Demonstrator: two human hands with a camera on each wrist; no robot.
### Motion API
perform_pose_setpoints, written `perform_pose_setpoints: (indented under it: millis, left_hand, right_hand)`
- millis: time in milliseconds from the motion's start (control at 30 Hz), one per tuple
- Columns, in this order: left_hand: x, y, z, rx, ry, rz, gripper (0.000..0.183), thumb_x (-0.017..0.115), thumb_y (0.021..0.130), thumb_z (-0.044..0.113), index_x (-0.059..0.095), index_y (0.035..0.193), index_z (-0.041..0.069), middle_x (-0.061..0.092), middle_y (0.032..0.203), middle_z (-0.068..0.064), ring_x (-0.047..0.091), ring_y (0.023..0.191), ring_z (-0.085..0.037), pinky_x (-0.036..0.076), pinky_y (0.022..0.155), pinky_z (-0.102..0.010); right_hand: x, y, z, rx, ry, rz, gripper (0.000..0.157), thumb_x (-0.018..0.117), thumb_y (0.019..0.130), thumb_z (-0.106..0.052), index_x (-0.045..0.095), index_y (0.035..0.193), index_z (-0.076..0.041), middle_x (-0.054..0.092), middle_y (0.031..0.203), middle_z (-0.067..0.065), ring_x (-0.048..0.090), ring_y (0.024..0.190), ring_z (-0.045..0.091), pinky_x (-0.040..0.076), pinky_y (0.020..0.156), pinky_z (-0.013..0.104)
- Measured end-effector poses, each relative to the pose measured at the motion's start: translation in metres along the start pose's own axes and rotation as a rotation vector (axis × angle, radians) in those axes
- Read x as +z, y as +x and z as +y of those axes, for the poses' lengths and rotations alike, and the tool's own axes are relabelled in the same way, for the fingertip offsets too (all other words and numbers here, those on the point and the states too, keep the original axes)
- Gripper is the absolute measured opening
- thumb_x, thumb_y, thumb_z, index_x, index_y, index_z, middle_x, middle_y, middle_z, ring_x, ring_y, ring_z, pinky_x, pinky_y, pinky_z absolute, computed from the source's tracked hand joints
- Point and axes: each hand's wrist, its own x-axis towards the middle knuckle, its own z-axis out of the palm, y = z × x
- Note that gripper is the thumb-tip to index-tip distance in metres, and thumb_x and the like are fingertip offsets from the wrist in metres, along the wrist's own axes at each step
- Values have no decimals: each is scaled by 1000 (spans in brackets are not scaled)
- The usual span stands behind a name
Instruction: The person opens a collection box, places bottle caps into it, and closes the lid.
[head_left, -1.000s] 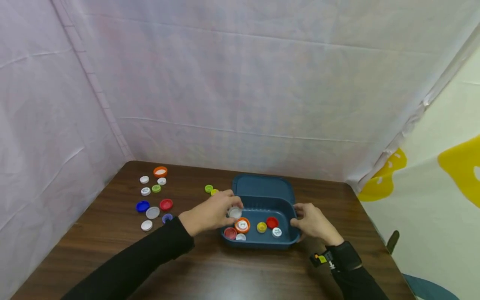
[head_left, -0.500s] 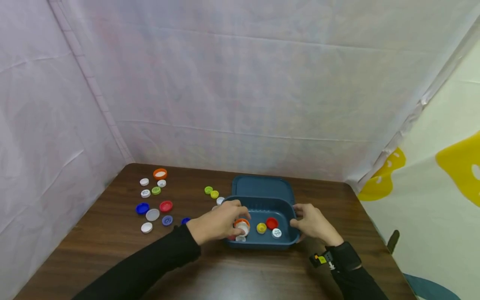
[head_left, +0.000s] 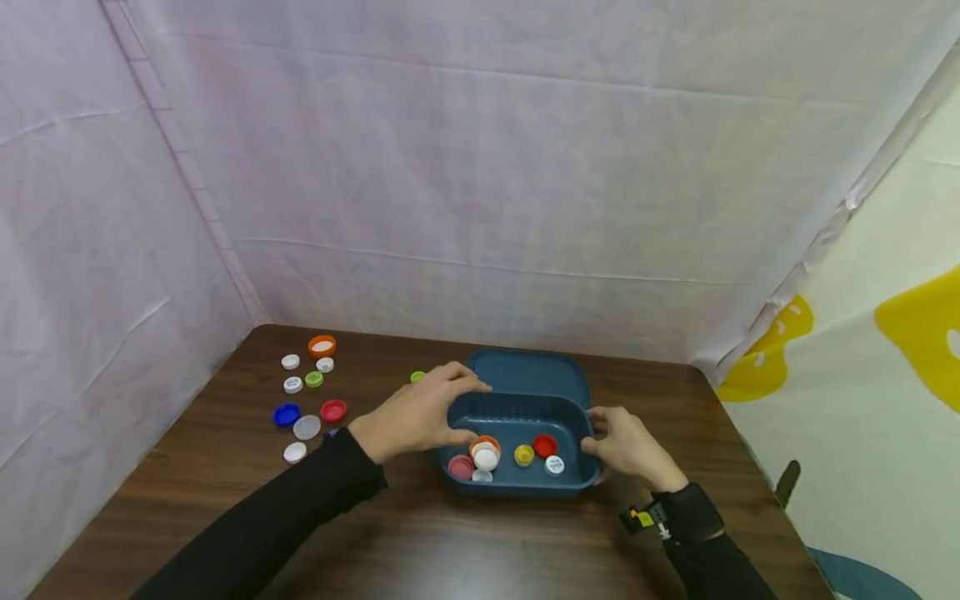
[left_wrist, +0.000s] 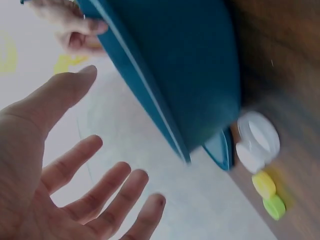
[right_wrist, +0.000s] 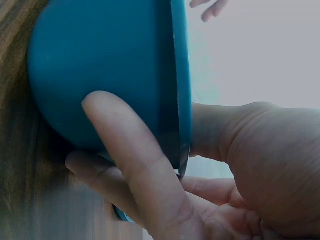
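Observation:
A blue plastic box point(head_left: 517, 482) stands on the table with several bottle caps inside. Among them are a red cap point(head_left: 544, 446), a yellow cap point(head_left: 523, 455) and a white cap point(head_left: 486, 457) leaning on an orange one. My left hand point(head_left: 412, 412) is over the box's left rim, thumb and fingers spread, nothing between them; the left wrist view shows its separated fingers point(left_wrist: 120, 187). At the right end, my right hand point(head_left: 628, 446) grips the box wall, thumb over the rim and fingers point(right_wrist: 135, 145) along the outside.
Behind the box lies its blue lid point(head_left: 528, 375). Several more caps are spread on the left of the table, including a dark blue cap point(head_left: 287, 415) and an orange cap point(head_left: 322, 346). Yellow and green caps point(left_wrist: 264, 185) sit beside the box. White sheeting point(head_left: 480, 183) hangs behind the table.
My left hand has lowered a whitish cap into the box's left part, let it go, and drawn back up and left with fingers spread. My right hand has stayed on the box.

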Motion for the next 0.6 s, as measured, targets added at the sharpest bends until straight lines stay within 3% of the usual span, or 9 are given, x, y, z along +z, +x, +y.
perform_pose_setpoints:
  millis: [233, 600]
  left_hand:
    - [-18, 5, -29, -84, 33, 45, 93, 101, 94, 43, 57, 174, 26, 45, 183, -15, 49, 166, -45, 53, 127, -70]
    - [-18, 13, -87, -194, 71, 16, 98, 101, 92, 44, 53, 176, 24, 44, 183, -20, 47, 166, -53, 52, 123, -78]
  right_hand:
    - [0, -1, 1, 0, 5, 5, 60, 77, 104, -3, 58, 158, 17, 71, 148, 43, 83, 70, 26, 71, 61, 45]
    - [2, -2, -2, 12, 3, 8, 61, 77, 105, -2, 56, 159, 18, 70, 149, 43, 84, 71, 26, 71, 60, 44]
